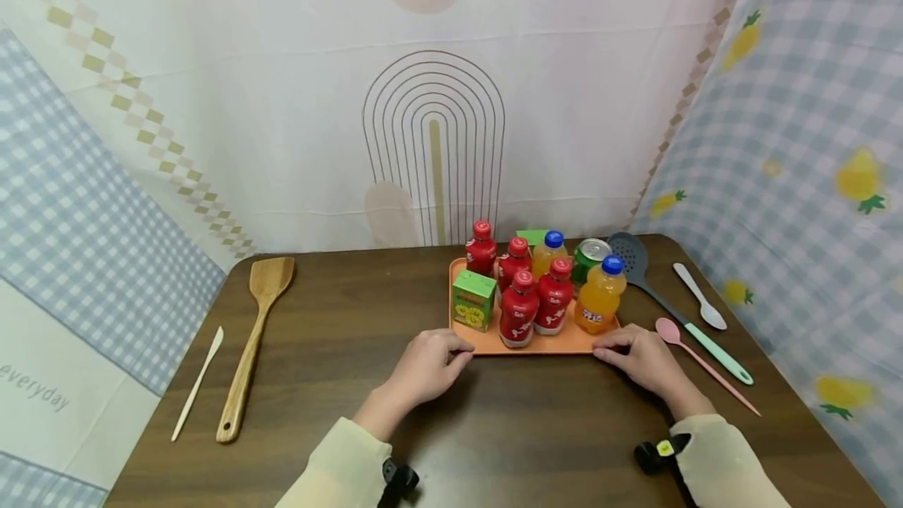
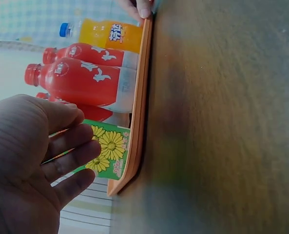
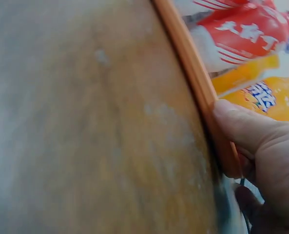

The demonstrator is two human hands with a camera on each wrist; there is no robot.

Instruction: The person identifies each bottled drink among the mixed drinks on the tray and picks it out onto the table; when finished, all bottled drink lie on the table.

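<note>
An orange tray [image 1: 553, 346] stands at the back right of the table, bearing several red bottles [image 1: 518, 310], two orange soda bottles [image 1: 600, 298], a green drink carton [image 1: 473, 301] and a green can [image 1: 589, 255]. My right hand [image 1: 640, 359] pinches the tray's front right corner; in the right wrist view its thumb [image 3: 232, 114] lies on the rim. At the front left corner is my left hand [image 1: 426, 367]. The left wrist view shows its loosely bent fingers [image 2: 78, 156] in front of the carton, holding nothing.
Right of the tray lie a slotted turner [image 1: 666, 300], a pink spoon [image 1: 705, 363] and a white spoon [image 1: 698, 294]. At the table's left are a wooden spatula [image 1: 252, 347] and a pale knife [image 1: 197, 384]. A cloth backdrop [image 1: 303, 100] hangs behind.
</note>
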